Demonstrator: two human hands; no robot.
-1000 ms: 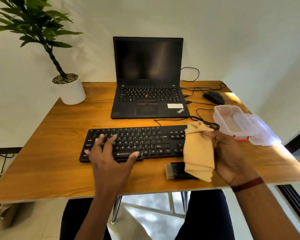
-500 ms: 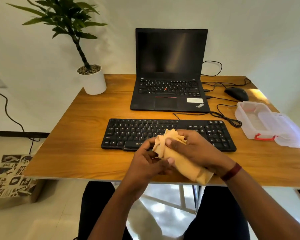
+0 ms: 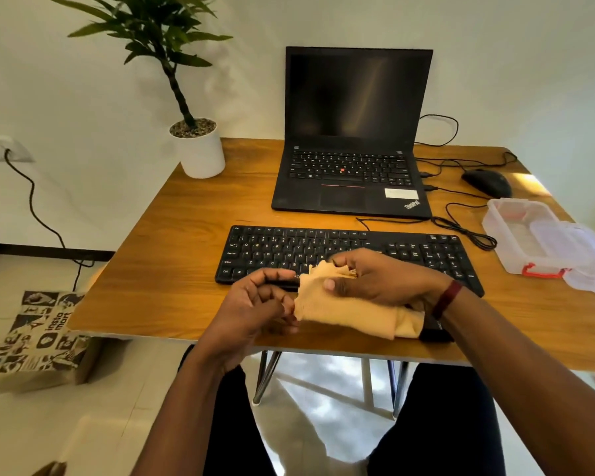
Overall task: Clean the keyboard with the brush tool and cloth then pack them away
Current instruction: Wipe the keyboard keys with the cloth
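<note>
Item: tan cloth, held over the desk edge just before the keyboard, right hand gripping its bunched top, left hand pinching one edge, apparently folding a wiping pad.

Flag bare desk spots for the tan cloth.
Free: wooden table left of the black keyboard, up to the white plant pot. Narrow strip between keyboard and black laptop. Crowded right: black cables, black mouse, clear plastic box.
</note>
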